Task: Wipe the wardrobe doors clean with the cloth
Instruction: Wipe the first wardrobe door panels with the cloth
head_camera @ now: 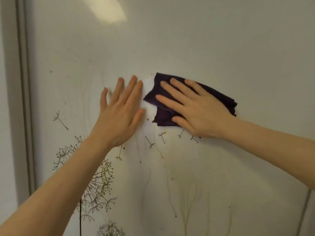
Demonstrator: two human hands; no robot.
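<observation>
A glossy white wardrobe door [213,40] fills the view, printed with dark dandelion drawings [100,186] at the lower left. Brownish drip streaks and small specks run down it. A folded dark purple cloth [163,114] lies flat against the door at mid-height. My right hand [192,108] presses on the cloth with straight, spread fingers. My left hand [119,113] rests flat on the bare door just left of the cloth, fingers straight, holding nothing. A cleaner white patch shows between the two hands.
A grey door frame or edge strip [25,99] runs vertically along the left. A bright light reflection [105,9] sits at the top of the door. A thin dark line [305,212] crosses the lower right corner.
</observation>
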